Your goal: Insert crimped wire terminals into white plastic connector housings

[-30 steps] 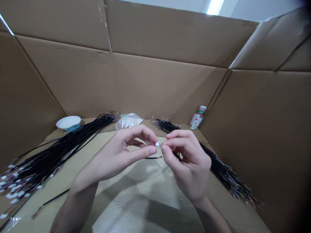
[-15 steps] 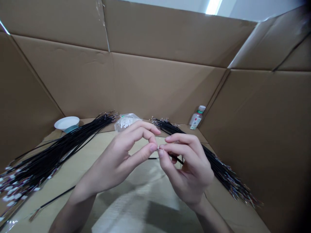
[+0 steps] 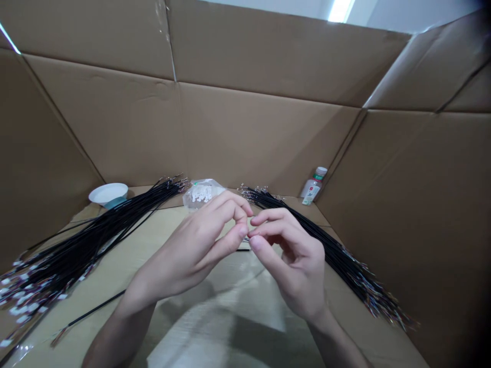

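My left hand (image 3: 209,237) and my right hand (image 3: 291,260) meet fingertip to fingertip above the middle of the table. Thumb and index finger are pinched together on each hand. A tiny pale, wire-like bit shows between the tips; most of whatever they hold is hidden. A single black cable (image 3: 95,309) lies at the lower left, with stripped coloured wires at its near end, and runs out of sight under my left forearm. Just below the fingertips, a short black cable piece (image 3: 243,250) is visible.
Black cables with white connectors (image 3: 92,240) form a thick bundle on the left. Another cable bundle (image 3: 345,263) lies right. Behind are a white bowl (image 3: 108,193), a clear bag of small white parts (image 3: 201,193) and a bottle (image 3: 313,188). Cardboard walls (image 3: 268,138) surround the table.
My right hand has turned and shifted slightly left. The black cable seen behind its fingers before no longer shows. My left hand keeps nearly the same pose.
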